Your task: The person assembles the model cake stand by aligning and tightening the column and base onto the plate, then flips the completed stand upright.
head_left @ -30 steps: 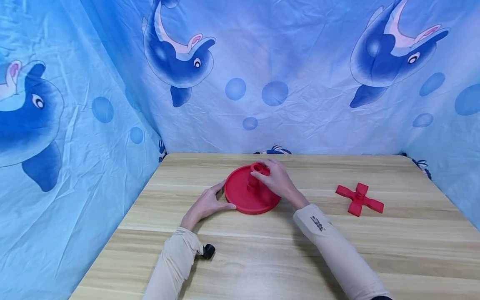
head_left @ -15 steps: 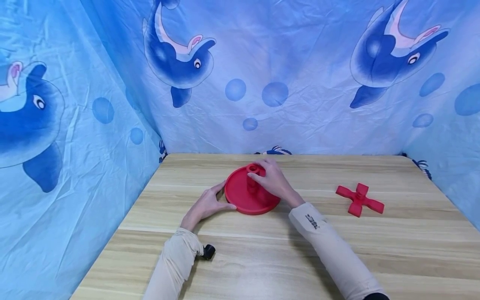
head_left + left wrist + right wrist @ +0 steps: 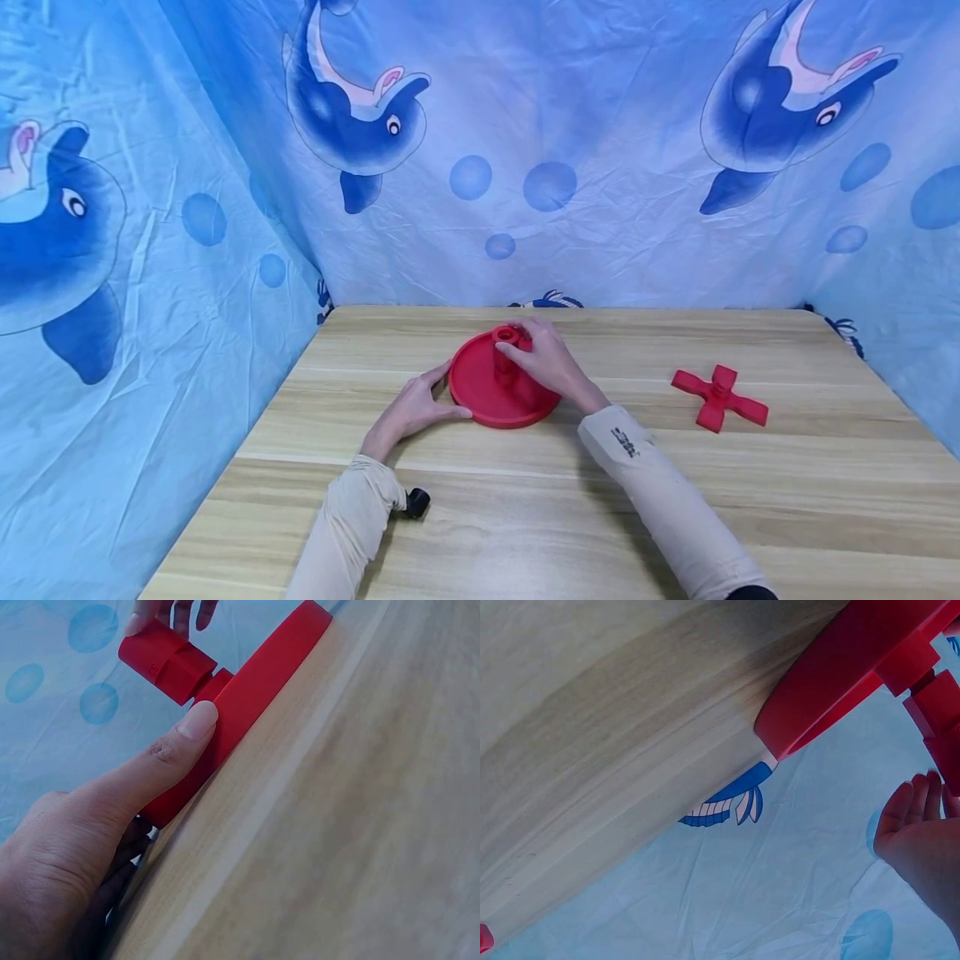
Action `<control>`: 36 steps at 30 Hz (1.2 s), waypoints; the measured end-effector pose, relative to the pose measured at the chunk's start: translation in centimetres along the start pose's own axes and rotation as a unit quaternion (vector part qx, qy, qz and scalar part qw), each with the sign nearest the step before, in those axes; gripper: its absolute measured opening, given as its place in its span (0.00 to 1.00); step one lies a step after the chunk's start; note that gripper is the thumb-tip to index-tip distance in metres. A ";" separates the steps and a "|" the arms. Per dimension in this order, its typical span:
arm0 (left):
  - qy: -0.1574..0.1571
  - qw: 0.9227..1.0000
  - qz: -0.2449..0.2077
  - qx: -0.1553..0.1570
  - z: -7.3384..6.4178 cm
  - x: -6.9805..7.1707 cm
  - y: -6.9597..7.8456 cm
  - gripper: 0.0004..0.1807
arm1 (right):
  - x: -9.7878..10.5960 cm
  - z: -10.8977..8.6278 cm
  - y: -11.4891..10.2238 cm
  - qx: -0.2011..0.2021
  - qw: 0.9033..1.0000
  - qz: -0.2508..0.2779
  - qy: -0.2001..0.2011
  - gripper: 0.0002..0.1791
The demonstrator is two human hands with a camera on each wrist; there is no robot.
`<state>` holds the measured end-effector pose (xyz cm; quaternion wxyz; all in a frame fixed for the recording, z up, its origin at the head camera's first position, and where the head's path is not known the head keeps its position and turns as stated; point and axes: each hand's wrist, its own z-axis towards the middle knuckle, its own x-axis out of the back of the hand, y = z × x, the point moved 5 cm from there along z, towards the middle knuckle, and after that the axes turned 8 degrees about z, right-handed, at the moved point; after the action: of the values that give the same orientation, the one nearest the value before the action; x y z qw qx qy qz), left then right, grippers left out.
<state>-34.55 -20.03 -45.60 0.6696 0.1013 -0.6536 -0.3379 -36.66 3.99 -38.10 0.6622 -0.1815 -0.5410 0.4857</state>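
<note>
A red round base (image 3: 475, 392) with a raised rim lies flat on the table. My left hand (image 3: 415, 406) holds its left edge, the thumb at the near side of the rim (image 3: 247, 701). A hollow red tube (image 3: 504, 360) stands upright over the base's middle, its open end up. My right hand (image 3: 550, 358) grips the tube near its top, from the right. In the left wrist view the tube (image 3: 166, 660) sits over a short block (image 3: 214, 686) on the base, with a narrow notch between them. The right wrist view shows the right hand (image 3: 922, 832) beside the tube.
A red four-armed cross piece (image 3: 720, 398) with a short central post lies to the right on the wooden table (image 3: 487, 508). A blue dolphin-print cloth (image 3: 600, 250) hangs behind the table and at both sides. A small black device (image 3: 417, 502) sits at the left wrist.
My right hand has moved slightly left with the tube, which now stands straighter over the base's middle. Between the last two frames hardly anything differs. The left hand and base stay put.
</note>
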 end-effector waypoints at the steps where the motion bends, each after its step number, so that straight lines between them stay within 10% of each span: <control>1: 0.000 1.000 0.000 0.000 0.0 0.0 0.0 0.61 | 0.0 0.0 0.0 0.001 1.000 -0.003 0.003 0.30; 36: -0.005 1.000 -0.007 0.005 0.2 -0.1 0.0 0.62 | -0.1 0.1 0.0 0.001 1.000 -0.010 -0.009 0.31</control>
<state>-34.73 -19.87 -45.61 0.6639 0.1073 -0.6576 -0.3395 -36.78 3.86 -38.17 0.6622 -0.1710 -0.5486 0.4809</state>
